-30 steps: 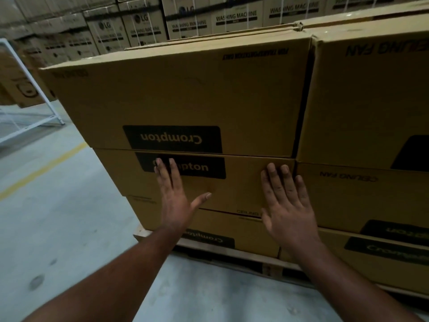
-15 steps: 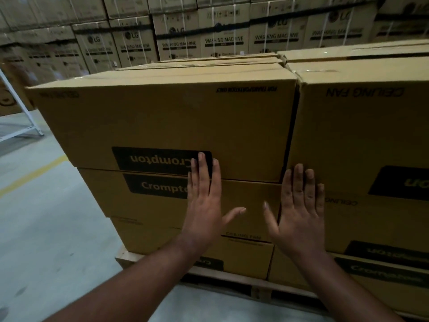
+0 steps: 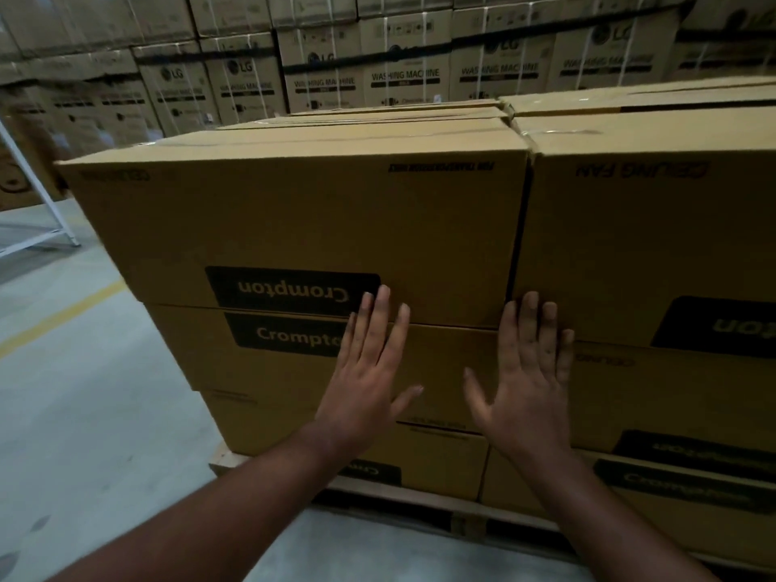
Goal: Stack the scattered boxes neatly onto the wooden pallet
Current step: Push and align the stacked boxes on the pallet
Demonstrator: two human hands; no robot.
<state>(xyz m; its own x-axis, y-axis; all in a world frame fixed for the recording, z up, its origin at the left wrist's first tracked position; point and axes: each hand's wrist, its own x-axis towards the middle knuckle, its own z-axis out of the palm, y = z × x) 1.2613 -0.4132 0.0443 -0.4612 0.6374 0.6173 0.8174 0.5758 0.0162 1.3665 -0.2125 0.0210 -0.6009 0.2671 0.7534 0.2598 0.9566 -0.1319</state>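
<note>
Top Crompton ceiling-fan box (image 3: 294,228) sits centre frame on the left stack, long axis running left-right across the picture, broad printed face toward the camera, logo upside down. Below it the middle box (image 3: 294,359) has its logo upright, and a bottom box (image 3: 436,464) rests on the wooden pallet (image 3: 420,504), lower centre. Right stack (image 3: 651,254) stands just beside, with a narrow dark gap between.

Left hand (image 3: 365,380) and right hand (image 3: 529,380) are both flat, fingers straight, apart from each other, laid against the front faces, fingertips at the seam under the top boxes. They hold nothing.

Progress: looks nearly done, three layers up, faces roughly flush; probably just squaring edges. No loose boxes in view.

Background: LG washing machine cartons (image 3: 403,77) across the top; white metal frame (image 3: 33,195) at left; grey floor with yellow line (image 3: 58,317).
</note>
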